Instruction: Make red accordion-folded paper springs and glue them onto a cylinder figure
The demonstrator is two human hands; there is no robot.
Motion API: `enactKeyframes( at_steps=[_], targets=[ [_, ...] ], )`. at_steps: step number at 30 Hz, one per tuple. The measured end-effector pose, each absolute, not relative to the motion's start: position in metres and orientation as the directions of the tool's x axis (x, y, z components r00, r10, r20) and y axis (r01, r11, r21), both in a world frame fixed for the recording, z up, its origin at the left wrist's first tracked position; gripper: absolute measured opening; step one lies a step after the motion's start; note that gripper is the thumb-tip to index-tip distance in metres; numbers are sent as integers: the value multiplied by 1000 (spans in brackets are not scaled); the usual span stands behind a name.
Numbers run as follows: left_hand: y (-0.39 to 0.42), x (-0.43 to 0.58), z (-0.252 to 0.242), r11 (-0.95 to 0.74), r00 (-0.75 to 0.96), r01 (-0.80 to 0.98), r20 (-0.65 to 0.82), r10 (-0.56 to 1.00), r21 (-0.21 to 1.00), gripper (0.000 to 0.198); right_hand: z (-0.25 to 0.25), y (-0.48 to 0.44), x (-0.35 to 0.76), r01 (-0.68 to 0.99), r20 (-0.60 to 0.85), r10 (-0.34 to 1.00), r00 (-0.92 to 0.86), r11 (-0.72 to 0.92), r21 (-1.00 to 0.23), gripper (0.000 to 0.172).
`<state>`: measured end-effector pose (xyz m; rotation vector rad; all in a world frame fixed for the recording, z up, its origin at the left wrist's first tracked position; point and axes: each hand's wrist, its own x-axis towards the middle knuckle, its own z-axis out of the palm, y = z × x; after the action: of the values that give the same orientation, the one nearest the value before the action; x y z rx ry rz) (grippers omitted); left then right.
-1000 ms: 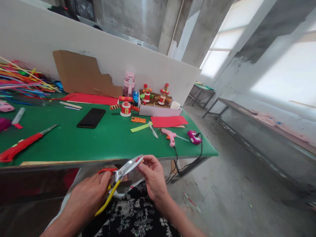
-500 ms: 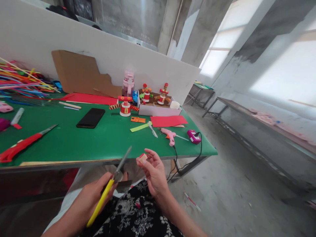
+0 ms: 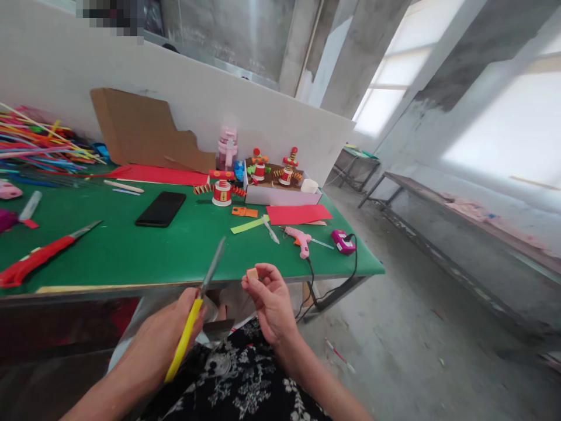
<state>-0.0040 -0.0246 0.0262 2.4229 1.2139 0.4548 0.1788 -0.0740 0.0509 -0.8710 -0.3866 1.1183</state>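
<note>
My left hand (image 3: 175,321) is closed on yellow-handled scissors (image 3: 188,333), whose metal blades point up over the table's front edge. To its right, my right hand (image 3: 269,295) pinches a small folded piece of paper (image 3: 252,274), pale orange with some red, between thumb and fingers. The scissors and the paper piece are apart. Beyond my hands, a pink glue gun (image 3: 300,240), a red sheet (image 3: 298,214), a yellow-green strip (image 3: 249,225) and an orange piece (image 3: 244,211) lie on the green table (image 3: 118,251).
Red scissors (image 3: 41,257) and a black phone (image 3: 161,209) lie at the left. Paper figures stand near a white box (image 3: 280,196). A purple plug block (image 3: 343,241) with a cable sits at the right edge. A white partition (image 3: 193,88) rises behind.
My left hand has moved slightly up with the scissors, their blades swinging a little left. In my right hand, the paper piece has turned and shows less red.
</note>
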Motion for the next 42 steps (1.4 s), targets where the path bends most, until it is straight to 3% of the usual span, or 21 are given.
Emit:
enactKeyframes(
  at_steps=[5,8,11,22,31,42],
  targets=[
    [-23,-15,29,-710,669,687,246,702,155,31,52,-80,183,-398,52,878,476,268,-877,27],
    [-19,-21,25,-736,693,676,317,647,26,35,51,-84,186,-264,163,870,465,312,-913,20],
    [-17,-26,22,-744,708,666,359,608,-52,38,49,-85,186,-256,177,884,433,309,-916,20],
    [-5,-33,27,-810,776,585,318,545,-38,28,48,-83,183,-331,80,903,421,235,-914,24],
    [-14,-28,17,-759,755,632,346,557,-156,34,50,-83,181,-338,42,896,443,210,-917,25],
    [-13,-28,23,-757,761,633,310,570,-163,36,50,-83,180,-407,-73,901,427,120,-906,28]
  ],
)
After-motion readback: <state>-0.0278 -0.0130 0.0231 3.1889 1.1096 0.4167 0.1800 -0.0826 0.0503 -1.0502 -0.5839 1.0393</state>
